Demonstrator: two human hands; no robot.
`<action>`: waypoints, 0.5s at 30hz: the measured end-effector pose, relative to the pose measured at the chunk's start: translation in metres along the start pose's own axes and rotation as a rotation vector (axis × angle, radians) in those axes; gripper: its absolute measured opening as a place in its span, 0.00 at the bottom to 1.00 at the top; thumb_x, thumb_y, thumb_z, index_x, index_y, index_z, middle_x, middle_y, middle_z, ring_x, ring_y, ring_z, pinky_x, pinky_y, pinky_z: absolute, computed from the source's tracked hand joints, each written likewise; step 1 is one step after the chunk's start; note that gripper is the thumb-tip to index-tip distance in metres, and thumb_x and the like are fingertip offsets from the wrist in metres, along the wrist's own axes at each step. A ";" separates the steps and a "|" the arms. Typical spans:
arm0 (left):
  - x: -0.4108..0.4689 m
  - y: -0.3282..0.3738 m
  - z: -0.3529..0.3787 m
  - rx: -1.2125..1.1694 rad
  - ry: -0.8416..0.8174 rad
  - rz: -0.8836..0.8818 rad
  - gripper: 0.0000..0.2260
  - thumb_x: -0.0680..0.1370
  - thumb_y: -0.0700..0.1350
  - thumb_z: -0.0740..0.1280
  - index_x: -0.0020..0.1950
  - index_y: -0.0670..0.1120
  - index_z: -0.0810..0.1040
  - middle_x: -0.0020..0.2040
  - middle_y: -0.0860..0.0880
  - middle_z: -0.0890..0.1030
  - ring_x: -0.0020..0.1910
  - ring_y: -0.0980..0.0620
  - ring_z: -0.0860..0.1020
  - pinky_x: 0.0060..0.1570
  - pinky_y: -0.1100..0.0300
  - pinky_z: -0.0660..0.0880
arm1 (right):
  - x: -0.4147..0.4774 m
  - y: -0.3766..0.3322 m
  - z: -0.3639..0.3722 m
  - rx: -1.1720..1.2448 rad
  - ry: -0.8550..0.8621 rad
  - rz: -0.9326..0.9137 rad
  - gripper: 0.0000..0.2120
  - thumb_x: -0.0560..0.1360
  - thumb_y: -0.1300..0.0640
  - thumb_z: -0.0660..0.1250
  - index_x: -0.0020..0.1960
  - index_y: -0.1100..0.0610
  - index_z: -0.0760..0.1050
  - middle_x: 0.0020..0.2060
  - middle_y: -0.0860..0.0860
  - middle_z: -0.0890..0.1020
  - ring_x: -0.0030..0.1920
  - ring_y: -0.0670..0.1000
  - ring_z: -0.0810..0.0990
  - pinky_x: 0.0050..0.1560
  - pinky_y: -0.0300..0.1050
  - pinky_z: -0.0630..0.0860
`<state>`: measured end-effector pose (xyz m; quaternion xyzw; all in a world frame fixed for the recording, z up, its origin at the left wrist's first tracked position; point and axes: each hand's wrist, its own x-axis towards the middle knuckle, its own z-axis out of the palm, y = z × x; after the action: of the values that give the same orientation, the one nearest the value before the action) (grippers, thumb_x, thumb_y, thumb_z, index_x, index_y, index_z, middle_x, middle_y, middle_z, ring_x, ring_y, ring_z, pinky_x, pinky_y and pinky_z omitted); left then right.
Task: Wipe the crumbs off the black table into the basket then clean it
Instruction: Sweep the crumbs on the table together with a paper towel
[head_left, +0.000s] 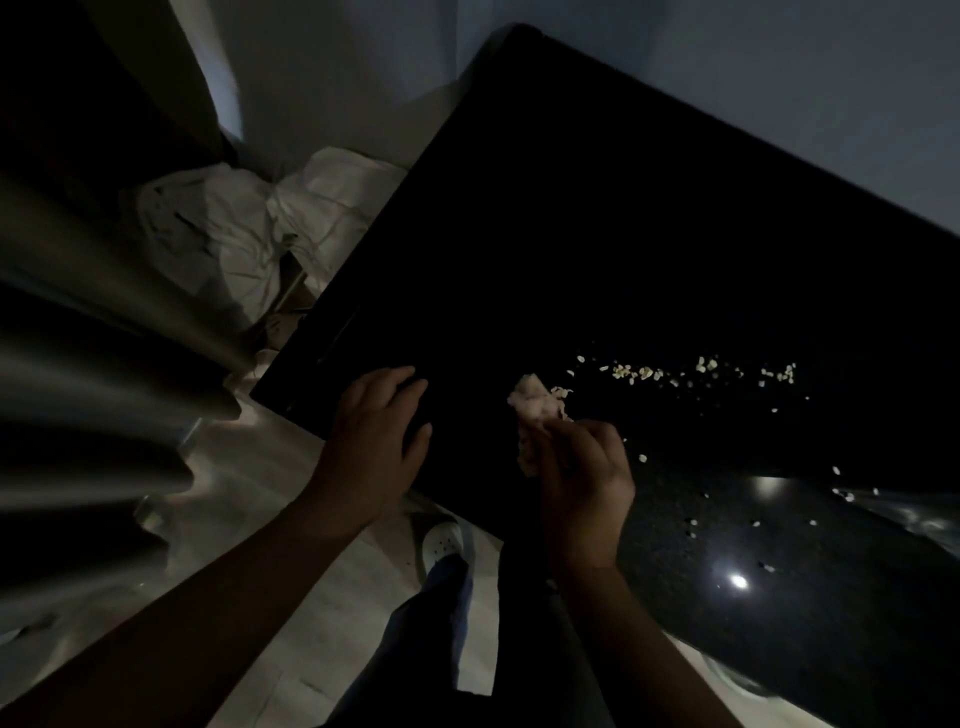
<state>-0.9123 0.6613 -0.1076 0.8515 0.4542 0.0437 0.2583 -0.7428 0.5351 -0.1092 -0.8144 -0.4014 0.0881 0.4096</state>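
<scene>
Dim room, black desk (597, 234): crumbs (696, 371) trail in a line rightward from my right hand (582, 483), clenched on a crumpled tissue (535, 410); left hand (374, 441) lies flat, released, at the near edge.

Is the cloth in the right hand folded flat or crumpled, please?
Crumpled: the cloth bulges in a lumpy wad out of the closed right hand.
</scene>
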 end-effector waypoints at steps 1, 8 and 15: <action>0.003 0.002 0.001 0.010 -0.010 0.006 0.25 0.75 0.55 0.55 0.65 0.42 0.74 0.66 0.44 0.72 0.65 0.42 0.68 0.64 0.45 0.69 | -0.001 -0.005 0.006 0.007 -0.008 -0.014 0.08 0.71 0.62 0.74 0.50 0.61 0.82 0.45 0.52 0.78 0.43 0.46 0.77 0.43 0.29 0.72; 0.017 0.009 -0.003 0.059 -0.027 0.067 0.26 0.74 0.56 0.54 0.67 0.43 0.74 0.67 0.45 0.71 0.66 0.42 0.67 0.64 0.47 0.68 | 0.011 0.014 0.025 -0.042 -0.085 -0.044 0.08 0.73 0.61 0.70 0.52 0.60 0.81 0.45 0.54 0.78 0.42 0.50 0.78 0.40 0.41 0.76; 0.031 0.023 0.009 0.033 -0.048 0.101 0.24 0.75 0.53 0.58 0.68 0.44 0.72 0.68 0.45 0.70 0.67 0.43 0.66 0.65 0.48 0.66 | 0.024 0.042 -0.022 -0.027 0.081 0.102 0.08 0.73 0.63 0.72 0.52 0.61 0.82 0.46 0.52 0.77 0.44 0.47 0.77 0.45 0.34 0.74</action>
<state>-0.8739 0.6719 -0.1088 0.8782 0.4051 0.0286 0.2528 -0.6914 0.5251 -0.1215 -0.8420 -0.3439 0.0706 0.4096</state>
